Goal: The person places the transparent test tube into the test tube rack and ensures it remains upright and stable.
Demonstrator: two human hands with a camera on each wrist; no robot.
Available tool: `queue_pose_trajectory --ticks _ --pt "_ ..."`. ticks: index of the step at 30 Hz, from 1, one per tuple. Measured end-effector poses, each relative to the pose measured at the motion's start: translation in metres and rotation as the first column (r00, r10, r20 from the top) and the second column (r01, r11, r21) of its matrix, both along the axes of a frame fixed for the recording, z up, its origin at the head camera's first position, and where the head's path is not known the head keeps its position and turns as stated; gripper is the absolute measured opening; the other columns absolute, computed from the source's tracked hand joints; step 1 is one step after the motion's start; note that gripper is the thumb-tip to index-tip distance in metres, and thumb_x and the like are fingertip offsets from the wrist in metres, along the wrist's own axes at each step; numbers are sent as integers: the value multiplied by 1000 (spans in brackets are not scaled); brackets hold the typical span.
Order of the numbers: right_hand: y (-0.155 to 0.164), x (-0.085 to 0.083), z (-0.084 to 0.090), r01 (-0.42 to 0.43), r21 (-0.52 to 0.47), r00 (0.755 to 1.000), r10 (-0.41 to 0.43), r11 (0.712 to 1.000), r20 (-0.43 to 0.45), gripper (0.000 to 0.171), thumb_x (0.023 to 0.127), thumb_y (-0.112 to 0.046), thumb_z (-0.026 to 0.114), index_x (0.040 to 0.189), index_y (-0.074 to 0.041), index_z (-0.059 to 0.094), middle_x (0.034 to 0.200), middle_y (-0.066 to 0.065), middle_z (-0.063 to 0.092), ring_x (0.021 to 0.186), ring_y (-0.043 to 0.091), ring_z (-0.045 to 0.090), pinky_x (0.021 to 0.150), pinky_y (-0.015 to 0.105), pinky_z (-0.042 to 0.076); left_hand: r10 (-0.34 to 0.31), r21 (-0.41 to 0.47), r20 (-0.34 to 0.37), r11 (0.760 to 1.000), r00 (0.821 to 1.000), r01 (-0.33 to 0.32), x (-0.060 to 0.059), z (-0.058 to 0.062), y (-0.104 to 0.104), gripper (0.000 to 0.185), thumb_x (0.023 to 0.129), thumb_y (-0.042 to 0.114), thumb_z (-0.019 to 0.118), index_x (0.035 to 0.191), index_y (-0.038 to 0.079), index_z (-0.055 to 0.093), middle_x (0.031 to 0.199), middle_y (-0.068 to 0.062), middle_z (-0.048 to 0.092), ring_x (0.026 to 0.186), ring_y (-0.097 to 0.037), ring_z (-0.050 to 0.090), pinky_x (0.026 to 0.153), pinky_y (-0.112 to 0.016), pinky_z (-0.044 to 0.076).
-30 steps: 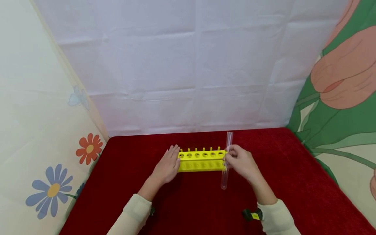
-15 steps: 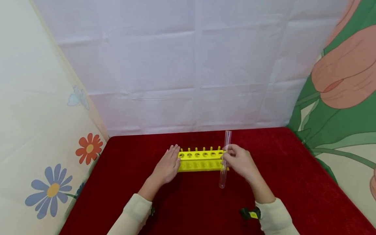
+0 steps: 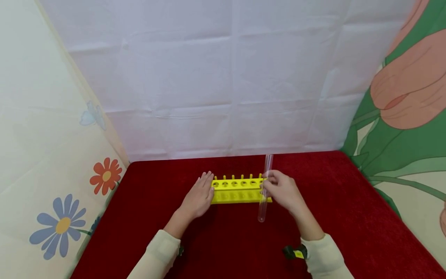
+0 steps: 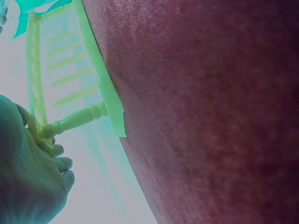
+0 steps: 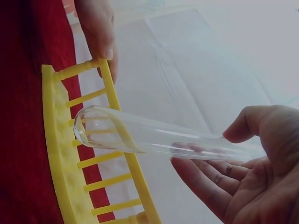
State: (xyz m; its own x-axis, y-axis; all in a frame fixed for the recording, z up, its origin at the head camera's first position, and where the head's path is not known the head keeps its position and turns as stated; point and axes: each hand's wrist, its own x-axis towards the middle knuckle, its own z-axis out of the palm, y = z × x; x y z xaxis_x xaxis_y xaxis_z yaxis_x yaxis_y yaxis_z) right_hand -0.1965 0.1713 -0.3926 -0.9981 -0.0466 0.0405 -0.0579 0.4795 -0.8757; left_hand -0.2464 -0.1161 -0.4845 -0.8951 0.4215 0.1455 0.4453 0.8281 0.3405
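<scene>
A clear tube (image 3: 263, 207) is pinched by the right hand (image 3: 283, 190) near the right end of a yellow rack (image 3: 233, 196), touched opposite by the straight-fingered left hand (image 3: 198, 196).

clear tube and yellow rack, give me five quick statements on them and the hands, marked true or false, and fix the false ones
1. The right hand holds the clear tube. True.
2. The left hand touches one end of the yellow rack. True.
3. The clear tube is seated in one of the yellow rack's holes. False: it is held outside the holes, and in the head view it crosses in front of the rack's right end.
4. In the head view, the tube's rounded end is its lower end. True.
5. The cloth under the rack is blue. False: it is dark red.
</scene>
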Motion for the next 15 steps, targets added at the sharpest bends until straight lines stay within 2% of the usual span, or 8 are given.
queue_pose_trajectory --ticks 6,15 --pt "-3 -3 0 -5 -19 1000 5 1000 2 28 98 -13 59 120 4 58 104 20 73 80 19 71 75 38 63 7 -3 12 1000 1000 -7 0 1 0 55 111 25 34 160 3 25 167 -11 24 156 -27 16 126 -43 18" --pt "-4 -6 -2 -22 -19 1000 22 1000 2 31 99 -13 57 123 6 57 103 21 73 81 19 71 77 40 63 15 -11 21 1000 1000 -15 0 1 0 55 111 26 33 160 4 25 167 -10 24 156 -25 15 126 -42 17"
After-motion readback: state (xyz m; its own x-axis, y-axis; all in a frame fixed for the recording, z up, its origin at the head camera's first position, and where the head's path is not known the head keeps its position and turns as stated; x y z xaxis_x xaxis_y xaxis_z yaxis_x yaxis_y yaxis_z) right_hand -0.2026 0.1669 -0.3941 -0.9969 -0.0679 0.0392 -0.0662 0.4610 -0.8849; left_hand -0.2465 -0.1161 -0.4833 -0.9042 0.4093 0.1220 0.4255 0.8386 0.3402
